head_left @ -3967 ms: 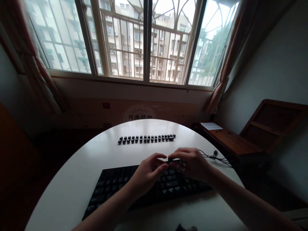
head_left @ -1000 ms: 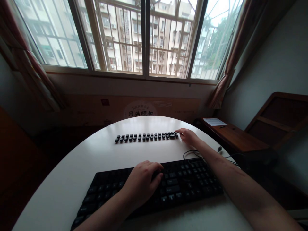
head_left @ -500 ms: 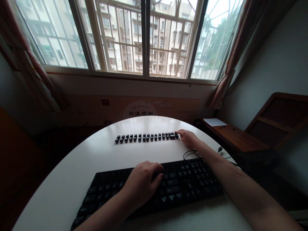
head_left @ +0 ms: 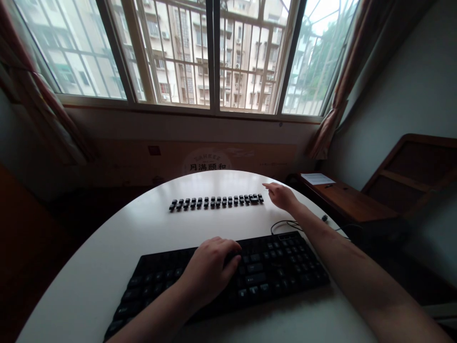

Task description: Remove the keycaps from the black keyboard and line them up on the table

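A black keyboard (head_left: pixel 255 277) lies on the round white table, with bare patches on its upper left. On it rests my left hand (head_left: pixel 214 267), fingers curled and thumb close to the index finger; whatever is between them is dark and hidden. Beyond the keyboard, small black keycaps (head_left: pixel 217 202) stand in two rows. Just past the right end of these rows hovers my right hand (head_left: pixel 282 196), index finger stretched out to the left and the others loosely bent. It is apart from the keycaps and holds nothing that I can see.
A thin black cable (head_left: pixel 276 224) loops behind the keyboard, its plug (head_left: pixel 324 218) near the table's right edge. Right of the white table (head_left: pixel 143 224) is a brown wooden surface (head_left: pixel 342 205) with paper sheets (head_left: pixel 317 178). A barred window (head_left: pixel 214 57) is ahead.
My right hand has lifted off the right end of the keycap rows and moved slightly up and away. My left hand stays on the keyboard. The view has shifted a little.
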Demonstrator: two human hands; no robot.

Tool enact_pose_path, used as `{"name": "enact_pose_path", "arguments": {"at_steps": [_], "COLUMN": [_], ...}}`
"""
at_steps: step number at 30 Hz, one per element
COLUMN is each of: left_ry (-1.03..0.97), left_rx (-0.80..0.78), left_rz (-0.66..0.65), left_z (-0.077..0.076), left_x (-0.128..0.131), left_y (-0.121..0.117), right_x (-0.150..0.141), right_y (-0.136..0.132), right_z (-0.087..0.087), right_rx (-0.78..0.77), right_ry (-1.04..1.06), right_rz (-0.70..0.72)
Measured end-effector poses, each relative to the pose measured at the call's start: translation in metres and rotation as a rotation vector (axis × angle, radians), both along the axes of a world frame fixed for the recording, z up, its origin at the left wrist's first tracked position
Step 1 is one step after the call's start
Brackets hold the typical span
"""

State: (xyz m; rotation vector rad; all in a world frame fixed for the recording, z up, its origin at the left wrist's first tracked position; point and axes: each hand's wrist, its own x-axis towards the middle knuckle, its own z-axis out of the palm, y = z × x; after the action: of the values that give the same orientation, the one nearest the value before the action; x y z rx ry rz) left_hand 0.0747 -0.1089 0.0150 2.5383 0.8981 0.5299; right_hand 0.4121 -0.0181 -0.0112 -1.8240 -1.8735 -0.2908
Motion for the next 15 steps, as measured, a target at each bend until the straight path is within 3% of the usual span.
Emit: {"name": "enact_pose_path", "arguments": {"at_steps": [6, 9, 12, 15], "left_ry": [0.019, 0.066, 0.126, 0.177], "left_rx": [0.027, 0.061, 0.077, 0.080], "left_rz": [-0.113, -0.172, -0.182, -0.225], "left_z": [0.003, 0.004, 0.002, 0.000], "left_x": [0.000, -0.003, -0.006, -0.008], "left_y": [0.000, -0.001, -0.001, 0.000], "right_x": [-0.002, -0.021, -0.052, -0.081], "right_y": [-0.018, -0.044, -0.082, -0.117], "right_z": [0.065, 0.097, 0.107, 0.097], "right_rx": [0.293, 0.566, 0.498, 0.295], "right_ry": [0.133, 0.407, 0.597, 0.752], "right_rz": [0.031, 0.186, 0.238, 0.303]}}
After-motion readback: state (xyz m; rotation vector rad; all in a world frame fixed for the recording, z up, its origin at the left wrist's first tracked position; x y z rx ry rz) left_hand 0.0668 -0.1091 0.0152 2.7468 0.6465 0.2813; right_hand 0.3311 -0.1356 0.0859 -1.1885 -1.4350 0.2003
